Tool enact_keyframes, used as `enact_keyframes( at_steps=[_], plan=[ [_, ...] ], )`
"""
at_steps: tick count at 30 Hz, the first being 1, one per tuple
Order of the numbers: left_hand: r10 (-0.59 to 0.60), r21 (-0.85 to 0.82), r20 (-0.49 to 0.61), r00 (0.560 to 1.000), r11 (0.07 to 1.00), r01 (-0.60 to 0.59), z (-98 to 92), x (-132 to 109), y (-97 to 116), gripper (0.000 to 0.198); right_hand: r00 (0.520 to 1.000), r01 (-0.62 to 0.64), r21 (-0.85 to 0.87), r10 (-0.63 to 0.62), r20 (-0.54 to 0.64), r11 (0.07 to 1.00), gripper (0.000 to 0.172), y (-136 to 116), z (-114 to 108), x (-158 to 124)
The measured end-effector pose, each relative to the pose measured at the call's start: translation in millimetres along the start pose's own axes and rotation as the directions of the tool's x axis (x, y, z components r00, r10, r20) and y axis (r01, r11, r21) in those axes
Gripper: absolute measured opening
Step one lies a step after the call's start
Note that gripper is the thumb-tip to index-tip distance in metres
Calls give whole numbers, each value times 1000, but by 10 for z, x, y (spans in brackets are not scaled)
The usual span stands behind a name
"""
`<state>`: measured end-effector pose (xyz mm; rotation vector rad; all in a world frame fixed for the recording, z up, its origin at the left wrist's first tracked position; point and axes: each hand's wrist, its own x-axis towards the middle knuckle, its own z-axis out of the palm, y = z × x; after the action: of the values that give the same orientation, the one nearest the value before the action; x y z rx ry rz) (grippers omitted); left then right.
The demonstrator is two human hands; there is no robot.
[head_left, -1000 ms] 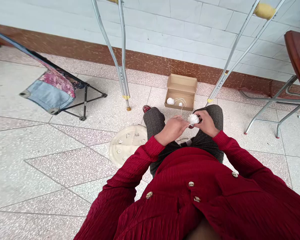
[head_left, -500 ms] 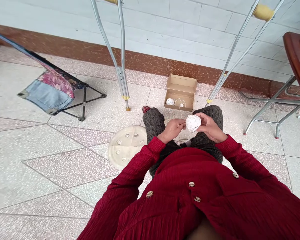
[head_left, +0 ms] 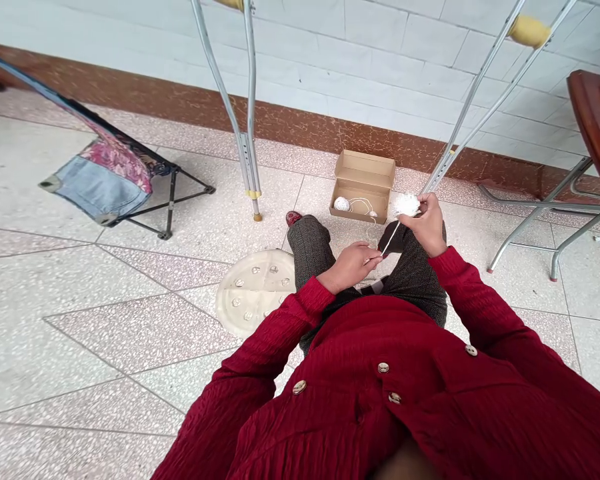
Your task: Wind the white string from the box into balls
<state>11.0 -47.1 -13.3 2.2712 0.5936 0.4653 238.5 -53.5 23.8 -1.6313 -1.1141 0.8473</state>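
Note:
My right hand (head_left: 427, 223) grips a ball of white yarn (head_left: 407, 205) above my right knee. From the ball a taut white strand (head_left: 391, 238) runs down to my left hand (head_left: 354, 265), whose fingers are pinched on it over my lap. Beyond my knees an open cardboard box (head_left: 363, 175) stands on the floor. A smaller white ball (head_left: 341, 204) lies in its left part, with loose yarn looping to the right. Some yarn hangs from the box's front edge toward my left hand.
Two metal crutches, left (head_left: 247, 153) and right (head_left: 447, 157), lean at the tiled wall. A folding fabric chair (head_left: 105, 183) stands at left, a round beige cover (head_left: 253, 293) lies beside my left leg, and a brown-seated metal chair (head_left: 593, 127) is at right.
My right hand has moved up and away with the yarn ball, apart from my left hand. The strand between them is now stretched, and my left hand has shifted slightly down and right.

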Motion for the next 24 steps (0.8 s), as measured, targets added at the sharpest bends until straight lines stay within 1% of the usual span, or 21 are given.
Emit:
enact_keyframes(
  at_steps=[1, 2, 3, 4, 5, 6, 7, 8, 9, 10, 11, 13, 16, 18, 21, 24],
  plan=[
    [20, 28, 0, 1000, 999, -20, -16, -5, 12, 34, 998, 37, -153, -43, -38, 988, 51, 77, 16, 19],
    [39, 60, -12, 999, 997, -38, -42, -11, 17, 33, 996, 64, -280, -81, -47, 958, 50, 148, 35, 13],
    [54, 96, -33, 998, 994, -50, -79, -17, 14, 32, 994, 89, -366, -103, -20, 926, 48, 211, 57, -19],
    [68, 135, -57, 996, 989, -60, -123, -21, 4, 31, 993, 110, -400, -87, 74, 910, 46, 264, 84, -73],
    [83, 176, -74, 994, 982, -69, -174, -22, -12, 30, 982, 116, -385, -47, 183, 916, 44, 304, 112, -145],
    [96, 217, -81, 992, 973, -77, -226, -20, -32, 29, 957, 95, -329, 5, 290, 939, 42, 328, 141, -228],
    [106, 253, -81, 991, 964, -83, -276, -14, -53, 28, 921, 39, -242, 60, 385, 969, 42, 337, 167, -314],
    [112, 281, -79, 991, 956, -86, -320, -5, -75, 29, 883, -49, -139, 108, 456, 989, 43, 329, 187, -397],
    [117, 301, -80, 990, 950, -88, -357, 7, -95, 29, 852, -150, -36, 147, 502, 988, 45, 305, 200, -471],
    [123, 313, -83, 989, 945, -91, -385, 20, -113, 29, 833, -242, 56, 178, 524, 969, 48, 266, 204, -534],
    [128, 320, -90, 988, 943, -93, -402, 34, -128, 29, 826, -314, 130, 203, 527, 941, 50, 215, 200, -584],
    [136, 315, -106, 985, 944, -96, -406, 57, -153, 27, 825, -391, 228, 229, 517, 892, 54, 87, 172, -653],
    [125, 269, -111, 986, 959, -91, -345, 60, -196, 27, 816, -423, 332, 195, 544, 843, 64, -117, 115, -709],
    [93, 207, -107, 990, 976, -70, -273, 39, -237, 28, 814, -429, 385, 165, 557, 817, 69, -224, 83, -729],
    [16, 112, -104, 994, 994, -5, -160, -4, -292, 31, 825, -430, 412, 165, 540, 803, 64, -306, 46, -729],
    [-33, 64, -103, 994, 997, 40, -83, -25, -309, 34, 824, -449, 415, 188, 534, 792, 58, -335, 15, -695]
  ],
)
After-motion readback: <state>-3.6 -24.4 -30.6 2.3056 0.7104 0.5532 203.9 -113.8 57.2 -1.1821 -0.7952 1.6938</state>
